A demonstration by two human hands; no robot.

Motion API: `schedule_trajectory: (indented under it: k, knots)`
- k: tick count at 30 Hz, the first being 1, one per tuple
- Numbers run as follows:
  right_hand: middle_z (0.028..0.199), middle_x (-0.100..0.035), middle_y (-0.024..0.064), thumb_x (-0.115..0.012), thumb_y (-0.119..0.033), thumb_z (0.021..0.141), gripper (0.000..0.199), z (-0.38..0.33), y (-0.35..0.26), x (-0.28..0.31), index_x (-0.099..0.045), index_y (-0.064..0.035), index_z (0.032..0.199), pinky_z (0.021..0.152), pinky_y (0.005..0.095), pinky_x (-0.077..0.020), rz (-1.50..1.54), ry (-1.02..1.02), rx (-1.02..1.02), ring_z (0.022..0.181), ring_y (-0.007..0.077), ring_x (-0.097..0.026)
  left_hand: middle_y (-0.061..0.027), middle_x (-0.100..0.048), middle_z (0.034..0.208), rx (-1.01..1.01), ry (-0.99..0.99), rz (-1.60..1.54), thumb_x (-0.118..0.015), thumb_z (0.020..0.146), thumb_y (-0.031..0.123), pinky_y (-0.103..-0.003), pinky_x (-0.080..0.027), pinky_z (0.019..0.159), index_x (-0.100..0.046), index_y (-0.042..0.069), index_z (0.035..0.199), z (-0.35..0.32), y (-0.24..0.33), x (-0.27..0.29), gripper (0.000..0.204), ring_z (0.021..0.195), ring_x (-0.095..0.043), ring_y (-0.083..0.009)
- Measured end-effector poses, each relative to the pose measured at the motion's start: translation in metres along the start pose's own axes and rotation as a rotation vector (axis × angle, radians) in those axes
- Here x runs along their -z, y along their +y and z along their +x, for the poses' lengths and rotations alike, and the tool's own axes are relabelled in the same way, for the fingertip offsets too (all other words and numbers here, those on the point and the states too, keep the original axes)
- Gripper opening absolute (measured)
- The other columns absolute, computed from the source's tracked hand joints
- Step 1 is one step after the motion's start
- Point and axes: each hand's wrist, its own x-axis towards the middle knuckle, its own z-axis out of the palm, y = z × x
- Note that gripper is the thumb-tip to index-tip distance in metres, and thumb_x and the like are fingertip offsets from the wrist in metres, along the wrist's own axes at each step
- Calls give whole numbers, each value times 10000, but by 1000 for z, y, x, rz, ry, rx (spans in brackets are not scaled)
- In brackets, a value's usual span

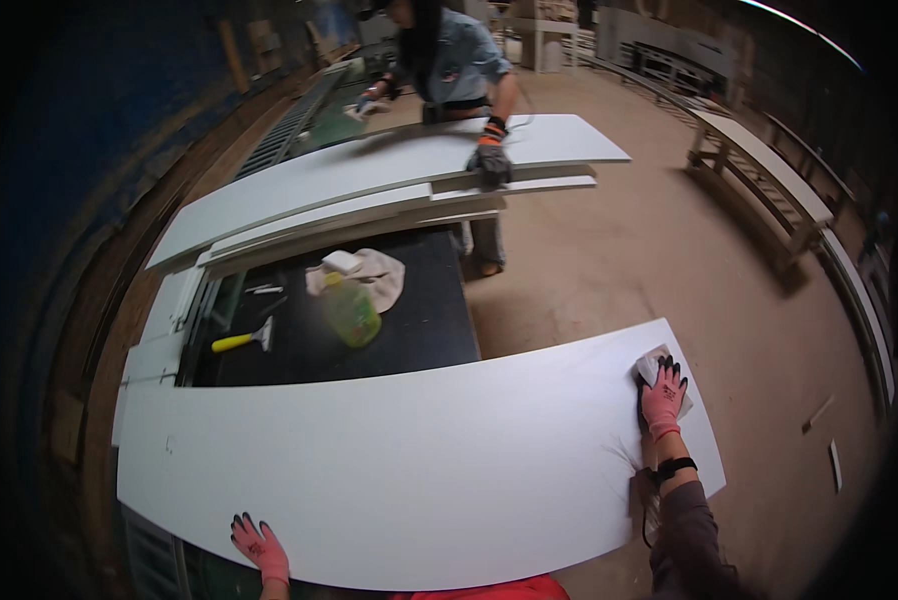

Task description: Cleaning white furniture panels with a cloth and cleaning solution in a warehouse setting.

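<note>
A large white panel [389, 470] lies flat in front of me. My left hand [259, 548], in a pink glove with dark fingertips, rests on its near edge at the left, fingers apart and holding nothing. At the panel's right end my right hand [663, 398], gloved the same way, presses a pale crumpled cloth [654, 365] against the surface. Part of that cloth is hidden beneath the palm and fingers. Faint streaks [624, 458] show on the panel near my right wrist.
Beyond the panel, a black surface [424, 300] holds a yellow-green bottle [351, 315], a beige rag [381, 278], a white block [342, 262] and a yellow-handled scraper [241, 340]. A co-worker [459, 60] leans over stacked white panels [369, 170]. A long bench [759, 165] stands right.
</note>
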Motion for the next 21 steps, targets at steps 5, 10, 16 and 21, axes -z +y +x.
schedule_trajectory:
  k: [5,10,16,21]
  knots:
    - [1425,-318,125,-595,-310,791,666,-23,-124,-12,-356,-35,1349,1098,483,-159,-44,-39,210,1346,286,-241,-222,-356,1344,62,-31,-54,-532,855,230,-521,-165,1080,-434,-3,1257,2,12,22,475,1278,-291,-364]
    - [1388,-363,128,-616,-278,771,687,-102,-265,-1,-345,-28,1351,1094,484,-172,-15,-22,491,1329,289,-268,-183,-356,1378,46,-71,36,-484,862,354,-515,-156,1078,-413,39,1303,8,16,30,546,1295,-293,-332]
    - [1431,-316,124,-610,-286,790,681,-211,-441,-14,-336,-36,1362,1091,487,-174,22,-39,683,1330,294,-270,-225,-376,1339,15,-84,-371,-577,792,382,-579,-105,1072,-425,-7,1269,4,0,40,634,1295,-277,-373]
    - [1394,-366,127,-575,-309,815,615,-288,-564,-15,-381,-47,1336,1081,490,-194,96,-29,694,1307,299,-308,-144,-556,1188,-61,-254,-1218,-603,808,132,-480,-255,1060,-535,21,1174,13,-53,65,388,1171,-477,-297]
